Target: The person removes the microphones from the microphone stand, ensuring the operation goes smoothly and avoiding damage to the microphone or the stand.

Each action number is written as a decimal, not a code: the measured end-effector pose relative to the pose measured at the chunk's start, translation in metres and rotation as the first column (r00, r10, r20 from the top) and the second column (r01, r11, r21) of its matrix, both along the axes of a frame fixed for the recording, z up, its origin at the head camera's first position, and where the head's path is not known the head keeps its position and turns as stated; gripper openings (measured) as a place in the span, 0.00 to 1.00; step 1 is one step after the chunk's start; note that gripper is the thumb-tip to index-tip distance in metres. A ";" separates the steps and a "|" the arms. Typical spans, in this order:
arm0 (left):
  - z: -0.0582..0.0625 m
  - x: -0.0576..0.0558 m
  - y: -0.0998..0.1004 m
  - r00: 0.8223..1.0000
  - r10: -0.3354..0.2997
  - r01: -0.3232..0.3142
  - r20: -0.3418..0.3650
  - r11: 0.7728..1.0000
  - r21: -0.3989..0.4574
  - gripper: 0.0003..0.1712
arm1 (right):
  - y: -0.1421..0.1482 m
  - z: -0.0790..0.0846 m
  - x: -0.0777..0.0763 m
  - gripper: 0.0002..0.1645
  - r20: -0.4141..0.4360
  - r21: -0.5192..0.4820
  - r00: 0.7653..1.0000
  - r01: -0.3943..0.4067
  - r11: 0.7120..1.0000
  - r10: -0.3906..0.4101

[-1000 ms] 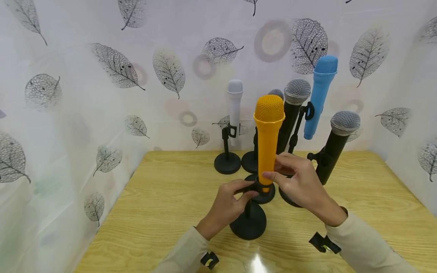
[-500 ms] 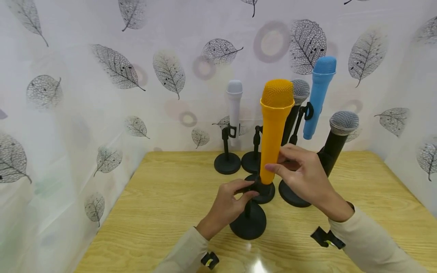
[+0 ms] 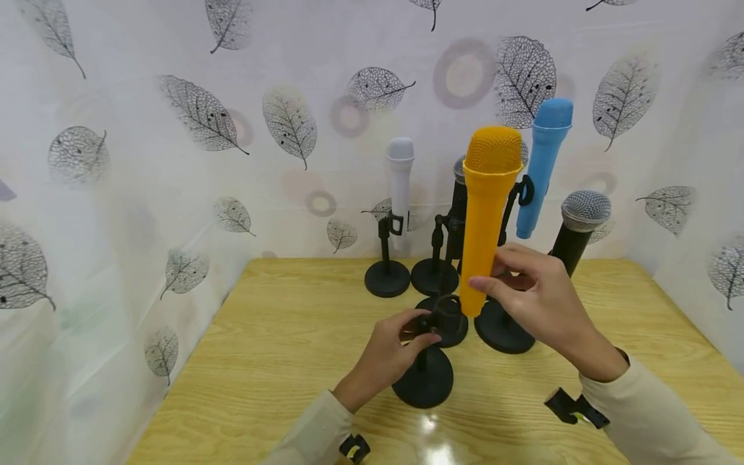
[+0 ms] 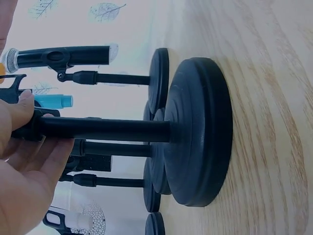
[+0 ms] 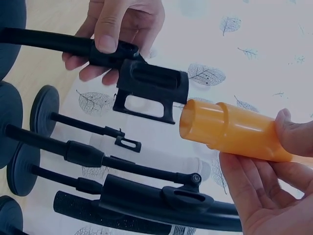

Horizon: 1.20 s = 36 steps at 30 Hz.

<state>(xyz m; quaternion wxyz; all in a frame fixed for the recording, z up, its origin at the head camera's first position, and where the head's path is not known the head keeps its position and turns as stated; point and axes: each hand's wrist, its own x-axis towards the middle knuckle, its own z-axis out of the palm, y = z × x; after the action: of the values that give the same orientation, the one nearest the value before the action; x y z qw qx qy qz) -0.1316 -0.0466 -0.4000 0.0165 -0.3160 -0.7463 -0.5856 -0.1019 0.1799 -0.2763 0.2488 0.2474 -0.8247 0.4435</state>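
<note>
My right hand holds an orange toy microphone upright by its lower handle, thumb on the front. In the right wrist view the hollow lower end of the orange microphone is apart from the black clip of the nearest stand. My left hand grips that microphone stand just below the clip, fingers and thumb round the top of its post. The left wrist view shows the stand's round base on the table and its post rising into the left hand.
Behind stand a white microphone, a blue microphone and black microphones with silver heads, one at the right, on black stands. The wooden table meets a leaf-patterned sheet at the back and sides.
The orange microphone has come up out of the stand's clip and moved right in the right hand. The left hand keeps its place on the stand.
</note>
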 end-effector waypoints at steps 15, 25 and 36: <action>-0.004 0.000 -0.006 0.998 0.032 -0.034 -0.046 0.998 -0.047 0.13 | 0.022 -0.016 0.006 0.21 0.112 0.052 0.993 0.032 0.998 -0.038; -0.002 0.001 -0.018 0.992 0.116 -0.118 -0.044 0.992 -0.040 0.17 | 0.042 -0.033 0.011 0.24 0.208 0.157 0.972 0.076 0.985 -0.108; -0.004 -0.005 -0.039 0.980 0.189 -0.189 -0.056 0.982 -0.001 0.14 | 0.059 -0.059 0.016 0.21 0.335 0.213 0.935 0.043 0.976 -0.114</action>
<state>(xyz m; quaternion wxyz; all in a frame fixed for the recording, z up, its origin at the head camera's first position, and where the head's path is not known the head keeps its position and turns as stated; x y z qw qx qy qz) -0.1362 -0.0852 -0.4043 0.0917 -0.2598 -0.7739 -0.5702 -0.0857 0.2384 -0.3354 0.0913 0.1564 -0.9055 0.3837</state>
